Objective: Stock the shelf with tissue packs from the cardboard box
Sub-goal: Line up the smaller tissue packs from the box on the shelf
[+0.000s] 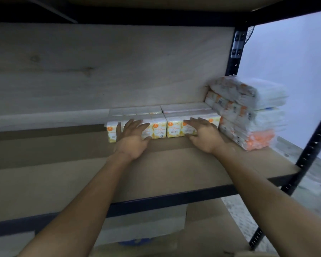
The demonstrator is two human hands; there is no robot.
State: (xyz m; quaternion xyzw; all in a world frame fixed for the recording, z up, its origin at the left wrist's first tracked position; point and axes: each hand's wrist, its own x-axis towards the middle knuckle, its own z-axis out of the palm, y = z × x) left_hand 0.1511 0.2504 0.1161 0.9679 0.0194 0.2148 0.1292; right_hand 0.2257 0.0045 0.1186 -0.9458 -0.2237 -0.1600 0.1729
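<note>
Two yellow-and-white tissue pack bundles stand side by side at the back of the wooden shelf (156, 169). My left hand (132, 139) lies flat against the front of the left bundle (158, 129), fingers spread. My right hand (202, 135) presses the front of the right bundle (173, 128) the same way. Neither hand wraps around a pack. A stack of orange-and-white wrapped tissue packs (248, 112) is piled against the right end of the shelf, touching the right bundle. The cardboard box (202, 229) shows partly below the shelf edge.
A black metal upright (235, 51) stands at the back right, and another black post (308, 149) at the front right. The shelf above (156, 8) hangs close overhead. The left half of the shelf board holds nothing. A speckled floor (304, 182) lies to the right.
</note>
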